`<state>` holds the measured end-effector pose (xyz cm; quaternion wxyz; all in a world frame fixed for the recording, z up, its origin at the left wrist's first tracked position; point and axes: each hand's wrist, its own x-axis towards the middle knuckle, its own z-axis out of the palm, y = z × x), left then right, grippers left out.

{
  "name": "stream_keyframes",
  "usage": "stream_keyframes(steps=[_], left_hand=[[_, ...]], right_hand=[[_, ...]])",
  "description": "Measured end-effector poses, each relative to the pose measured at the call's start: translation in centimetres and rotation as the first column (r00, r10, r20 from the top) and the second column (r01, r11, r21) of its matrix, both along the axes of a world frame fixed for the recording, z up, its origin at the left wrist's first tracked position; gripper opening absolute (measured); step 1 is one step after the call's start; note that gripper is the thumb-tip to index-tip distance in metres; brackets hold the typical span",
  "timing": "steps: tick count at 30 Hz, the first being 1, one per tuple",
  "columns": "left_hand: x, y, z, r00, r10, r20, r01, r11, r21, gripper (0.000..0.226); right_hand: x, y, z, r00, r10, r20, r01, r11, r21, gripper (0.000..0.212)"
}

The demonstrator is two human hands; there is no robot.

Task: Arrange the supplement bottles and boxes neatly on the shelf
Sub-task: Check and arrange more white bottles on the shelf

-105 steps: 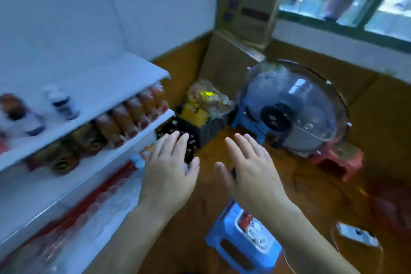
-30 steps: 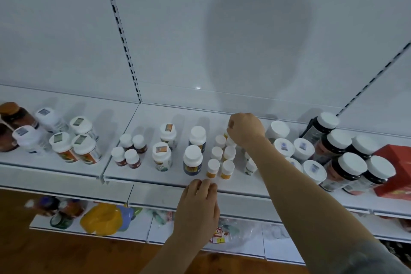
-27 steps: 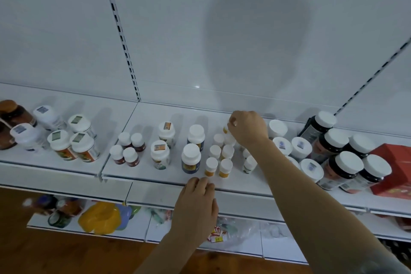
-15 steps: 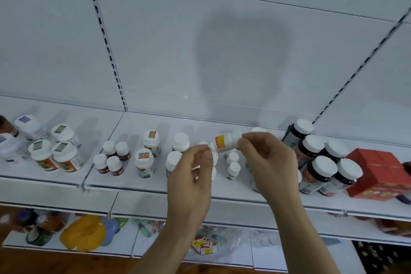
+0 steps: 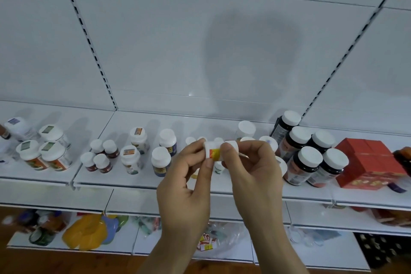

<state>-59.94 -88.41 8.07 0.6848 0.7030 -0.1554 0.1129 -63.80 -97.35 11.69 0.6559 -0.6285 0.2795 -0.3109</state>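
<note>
A small white bottle with an orange label (image 5: 214, 151) lies sideways in the air in front of the white shelf (image 5: 124, 181). My left hand (image 5: 189, 187) pinches its bottom end and my right hand (image 5: 253, 173) pinches its cap end. Behind my hands stand more small white-capped bottles (image 5: 191, 140), partly hidden. Medium white bottles (image 5: 160, 160) stand to the left, dark bottles with white caps (image 5: 308, 163) to the right, and a red box (image 5: 369, 163) at the far right.
Wide white jars (image 5: 53, 155) and small brown bottles (image 5: 101, 161) fill the shelf's left part. A lower shelf (image 5: 133, 242) holds a yellow and blue bag (image 5: 89, 232) and clear plastic packs (image 5: 220, 240). The white back panel rises behind.
My right hand lifted the small bottle off the shelf, and my left hand rose from the shelf edge to grip its other end. Earlier the view swung from the floor to the shelf.
</note>
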Motion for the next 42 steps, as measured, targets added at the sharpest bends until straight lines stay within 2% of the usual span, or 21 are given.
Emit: stream_keyframes(steps=[8, 18, 20, 23, 26, 34, 37, 40, 42], left_hand=[[-0.4, 0.0, 1.1, 0.994, 0.07, -0.088, -0.07, 0.998, 0.003, 0.013], [2.4, 2.5, 3.9, 0.961, -0.078, -0.264, 0.078, 0.997, -0.014, 0.024], [2.5, 3.2, 4.1, 0.959, -0.101, -0.263, 0.098, 0.995, -0.024, 0.025], [2.3, 3.9, 4.2, 0.962, -0.136, -0.236, 0.116, 0.989, -0.095, 0.008], [2.8, 4.5, 3.9, 0.971, -0.12, -0.207, 0.095, 0.987, -0.126, 0.012], [3.5, 5.3, 3.5, 0.954, -0.133, -0.269, 0.1, 0.986, -0.132, 0.015], [3.3, 4.9, 3.6, 0.95, -0.158, -0.268, 0.12, 0.981, -0.152, 0.009], [2.8, 4.4, 3.9, 0.962, -0.149, -0.228, 0.111, 0.978, -0.175, 0.011], [2.7, 4.0, 4.2, 0.969, -0.106, -0.223, 0.068, 0.982, -0.174, 0.01]], right_hand=[[-0.4, -0.2, -0.3, 0.993, 0.117, 0.028, -0.116, 0.993, -0.015, 0.022], [1.1, 2.2, 0.4, 0.983, 0.077, 0.169, -0.084, 0.996, 0.032, 0.022], [1.6, 2.9, 0.4, 0.985, 0.058, 0.16, -0.067, 0.997, 0.049, 0.02], [2.1, 4.1, 0.3, 0.988, 0.034, 0.148, -0.045, 0.996, 0.073, 0.014], [2.4, 5.1, 0.5, 0.988, 0.009, 0.153, -0.021, 0.997, 0.073, 0.013], [2.5, 6.2, 0.4, 0.984, -0.05, 0.171, 0.044, 0.998, 0.043, 0.009], [2.6, 5.7, 0.5, 0.982, -0.08, 0.17, 0.077, 0.997, 0.028, 0.007], [2.9, 5.2, 0.7, 0.982, -0.094, 0.164, 0.09, 0.996, 0.031, 0.018], [2.9, 5.0, 0.8, 0.98, -0.07, 0.185, 0.061, 0.997, 0.056, 0.016]])
